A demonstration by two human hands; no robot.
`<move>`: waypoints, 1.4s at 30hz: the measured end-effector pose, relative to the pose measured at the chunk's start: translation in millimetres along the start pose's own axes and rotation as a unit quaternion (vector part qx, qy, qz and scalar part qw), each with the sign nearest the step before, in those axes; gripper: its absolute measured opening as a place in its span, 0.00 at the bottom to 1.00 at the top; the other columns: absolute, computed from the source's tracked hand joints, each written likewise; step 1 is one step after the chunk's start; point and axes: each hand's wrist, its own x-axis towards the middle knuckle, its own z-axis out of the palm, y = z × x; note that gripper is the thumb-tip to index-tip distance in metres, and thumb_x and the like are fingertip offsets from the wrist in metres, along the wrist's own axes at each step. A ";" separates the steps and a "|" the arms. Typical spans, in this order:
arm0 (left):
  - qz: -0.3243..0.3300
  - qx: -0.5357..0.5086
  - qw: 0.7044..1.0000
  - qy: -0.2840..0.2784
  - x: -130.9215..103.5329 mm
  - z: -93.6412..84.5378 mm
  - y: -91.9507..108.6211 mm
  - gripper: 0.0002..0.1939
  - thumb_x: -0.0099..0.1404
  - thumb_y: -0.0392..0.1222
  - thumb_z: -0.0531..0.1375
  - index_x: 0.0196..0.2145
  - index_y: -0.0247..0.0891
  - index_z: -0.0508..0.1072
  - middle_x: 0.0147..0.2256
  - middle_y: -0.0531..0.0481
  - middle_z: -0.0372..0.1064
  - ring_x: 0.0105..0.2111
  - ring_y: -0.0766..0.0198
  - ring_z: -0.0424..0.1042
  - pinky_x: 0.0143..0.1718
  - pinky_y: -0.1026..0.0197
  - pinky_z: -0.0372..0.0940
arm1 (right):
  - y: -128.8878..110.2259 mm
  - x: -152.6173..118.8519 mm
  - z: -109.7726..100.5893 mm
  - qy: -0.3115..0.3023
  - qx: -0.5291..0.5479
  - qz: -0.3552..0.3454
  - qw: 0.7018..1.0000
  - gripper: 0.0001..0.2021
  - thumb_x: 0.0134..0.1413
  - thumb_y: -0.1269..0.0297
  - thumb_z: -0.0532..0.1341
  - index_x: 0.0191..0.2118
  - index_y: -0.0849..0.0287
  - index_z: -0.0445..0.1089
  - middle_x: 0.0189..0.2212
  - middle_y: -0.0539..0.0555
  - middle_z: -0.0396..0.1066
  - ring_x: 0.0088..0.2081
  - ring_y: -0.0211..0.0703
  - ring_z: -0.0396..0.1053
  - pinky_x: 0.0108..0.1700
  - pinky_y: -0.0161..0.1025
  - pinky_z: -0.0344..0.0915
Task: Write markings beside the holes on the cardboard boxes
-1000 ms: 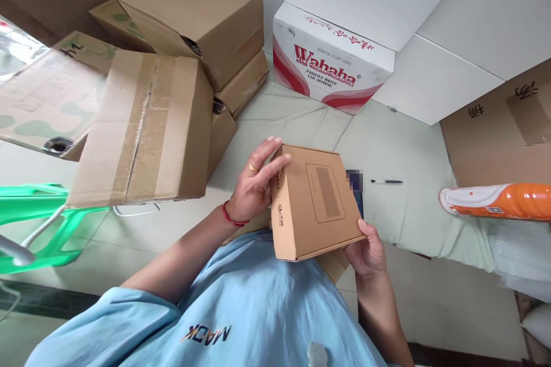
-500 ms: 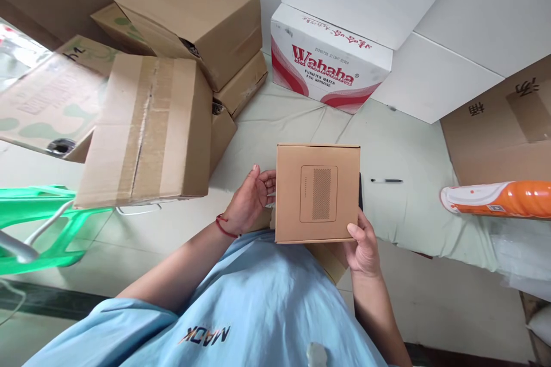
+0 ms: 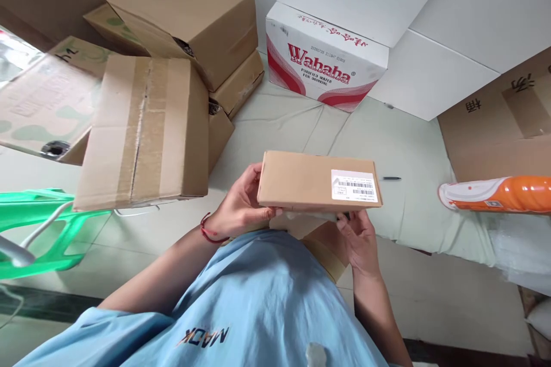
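In front of my shirt is a small brown cardboard box (image 3: 297,179), tilted so that a narrow side faces me. A white barcode label (image 3: 353,186) is stuck near that side's right end. My left hand (image 3: 244,202) grips the box's left end, thumb along the lower edge and the other fingers partly hidden behind it. At the lower right edge my right hand (image 3: 360,241) holds the box between thumb and fingers; its fingertips are partly hidden beneath. A black pen (image 3: 391,178) lies on the pale cloth to the right of the box.
Large cardboard boxes (image 3: 172,126) are stacked at the left, by a green plastic stool (image 3: 51,264). A white and red Wahaha carton (image 3: 322,60) stands at the back. To the right lie an orange and white bottle (image 3: 499,195) and clear plastic wrap (image 3: 516,249) on the pale cloth (image 3: 417,143).
The box has turned from its printed large face to its labelled narrow side. My left hand, open beside it before, has closed on its left end. My right hand has shifted beneath the lower edge.
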 end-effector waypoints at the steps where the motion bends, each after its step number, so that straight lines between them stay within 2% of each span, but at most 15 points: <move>1: 0.057 0.041 0.997 0.010 1.1 -0.6 0.5 0.42 0.54 0.57 0.81 0.60 0.45 0.71 0.61 0.38 0.75 0.61 0.41 0.76 0.62 0.41 0.74 | -1.1 1.6 -2.0 0.006 -0.002 -0.009 1.000 0.24 0.52 0.55 0.79 0.54 0.45 0.80 0.58 0.54 0.79 0.62 0.53 0.73 0.68 0.56 0.69; 4: 0.240 0.195 0.950 0.049 7.3 -6.7 -4.3 0.34 0.61 0.54 0.78 0.59 0.46 0.71 0.62 0.38 0.75 0.67 0.41 0.72 0.74 0.32 0.60 | -5.1 8.5 -14.0 0.018 -0.037 -0.030 0.999 0.18 0.56 0.54 0.77 0.51 0.48 0.82 0.54 0.56 0.81 0.56 0.52 0.76 0.62 0.54 0.74; 6: 0.295 0.292 0.908 0.053 10.9 -15.1 -14.1 0.23 0.68 0.50 0.73 0.57 0.47 0.72 0.61 0.39 0.76 0.71 0.42 0.68 0.78 0.27 0.49 | -6.8 18.2 -28.5 0.047 -0.093 -0.054 0.993 0.16 0.57 0.51 0.76 0.48 0.51 0.83 0.50 0.57 0.82 0.50 0.50 0.78 0.55 0.51 0.76; 9: 0.286 0.371 0.884 0.004 11.7 -31.6 -36.2 0.13 0.77 0.47 0.63 0.56 0.48 0.74 0.66 0.40 0.74 0.76 0.46 0.60 0.78 0.25 0.46 | -8.1 46.3 -59.6 0.127 -0.229 -0.103 0.960 0.17 0.60 0.46 0.72 0.45 0.54 0.82 0.44 0.57 0.83 0.42 0.48 0.78 0.50 0.49 0.76; 12: 0.265 0.394 0.879 -0.037 8.3 -48.4 -56.6 0.14 0.80 0.43 0.57 0.58 0.49 0.76 0.70 0.41 0.69 0.78 0.49 0.56 0.77 0.28 0.52 | -12.8 86.0 -93.1 0.176 -0.460 -0.089 0.866 0.21 0.66 0.47 0.59 0.49 0.58 0.79 0.45 0.60 0.82 0.40 0.48 0.79 0.48 0.48 0.76; 17: 0.245 0.471 0.847 0.022 -2.8 -65.2 -62.1 0.25 0.77 0.31 0.55 0.65 0.49 0.73 0.79 0.41 0.51 0.80 0.44 0.47 0.76 0.26 0.53 | -30.7 138.9 -122.6 0.171 -0.620 -0.041 0.765 0.28 0.61 0.63 0.57 0.65 0.64 0.75 0.57 0.69 0.75 0.44 0.52 0.77 0.56 0.52 0.71; 19: 0.252 0.499 0.827 0.057 -9.7 -62.7 -56.5 0.26 0.76 0.29 0.54 0.66 0.47 0.71 0.78 0.38 0.52 0.79 0.44 0.53 0.74 0.30 0.60 | -37.6 150.1 -124.4 0.145 -0.672 -0.014 0.726 0.31 0.63 0.66 0.56 0.71 0.61 0.70 0.56 0.68 0.76 0.46 0.54 0.77 0.56 0.52 0.69; 22: 0.271 0.507 0.814 0.083 -18.4 -47.6 -47.0 0.22 0.77 0.31 0.58 0.64 0.43 0.70 0.71 0.35 0.63 0.74 0.46 0.62 0.70 0.35 0.68 | -45.9 161.5 -122.4 0.110 -0.735 0.024 0.669 0.27 0.68 0.66 0.53 0.69 0.56 0.73 0.54 0.66 0.78 0.49 0.55 0.77 0.53 0.47 0.68; 27: 0.335 0.478 0.811 0.040 -13.5 -15.1 -39.0 0.14 0.75 0.28 0.61 0.54 0.39 0.74 0.59 0.38 0.75 0.72 0.45 0.66 0.67 0.39 0.72 | -56.4 171.6 -118.2 0.079 -0.798 0.065 0.594 0.20 0.69 0.63 0.56 0.59 0.58 0.78 0.46 0.67 0.81 0.48 0.57 0.79 0.49 0.47 0.68; 30: 0.332 0.472 0.816 0.035 0.7 -1.6 -42.0 0.09 0.74 0.29 0.61 0.48 0.38 0.76 0.53 0.40 0.79 0.69 0.45 0.70 0.65 0.41 0.74 | -63.4 166.2 -120.5 0.076 -0.818 0.076 0.565 0.18 0.66 0.61 0.58 0.54 0.61 0.79 0.40 0.68 0.81 0.45 0.61 0.79 0.46 0.49 0.68; 32: 0.303 0.490 0.816 0.041 10.8 4.9 -46.8 0.08 0.75 0.31 0.60 0.47 0.37 0.77 0.52 0.40 0.80 0.66 0.44 0.73 0.63 0.40 0.76 | -68.3 156.3 -123.1 0.131 -0.799 0.047 0.585 0.15 0.62 0.61 0.61 0.48 0.62 0.79 0.33 0.64 0.79 0.40 0.59 0.78 0.42 0.47 0.68; 36: 0.257 0.539 0.801 0.047 23.8 13.4 -55.1 0.11 0.75 0.33 0.58 0.49 0.36 0.79 0.55 0.38 0.80 0.63 0.45 0.76 0.66 0.36 0.72 | -70.9 123.4 -111.1 0.308 -0.488 -0.132 0.806 0.06 0.49 0.60 0.63 0.32 0.52 0.65 0.21 0.46 0.61 0.25 0.43 0.64 0.28 0.38 0.58; 38: 0.251 0.549 0.796 0.048 26.0 15.8 -56.0 0.11 0.76 0.33 0.58 0.50 0.35 0.79 0.56 0.38 0.79 0.63 0.46 0.76 0.67 0.37 0.71 | -65.5 102.9 -87.0 0.301 -0.340 -0.167 0.875 0.10 0.49 0.57 0.61 0.31 0.50 0.57 0.21 0.43 0.58 0.21 0.37 0.57 0.24 0.34 0.51; 40: 0.248 0.555 0.792 0.050 26.9 17.0 -55.1 0.11 0.76 0.34 0.58 0.49 0.35 0.79 0.56 0.38 0.80 0.63 0.46 0.76 0.67 0.38 0.71 | -56.1 83.4 -51.4 0.239 -0.188 -0.170 0.937 0.11 0.46 0.58 0.64 0.32 0.52 0.61 0.22 0.42 0.60 0.21 0.35 0.57 0.23 0.32 0.47; 42: 0.244 0.561 0.789 0.051 27.5 17.6 -53.3 0.11 0.76 0.34 0.58 0.49 0.35 0.79 0.56 0.38 0.80 0.62 0.46 0.76 0.67 0.38 0.71 | -45.1 68.8 -11.9 0.138 -0.132 -0.125 0.974 0.11 0.51 0.58 0.67 0.37 0.54 0.69 0.21 0.42 0.62 0.21 0.34 0.59 0.22 0.31 0.47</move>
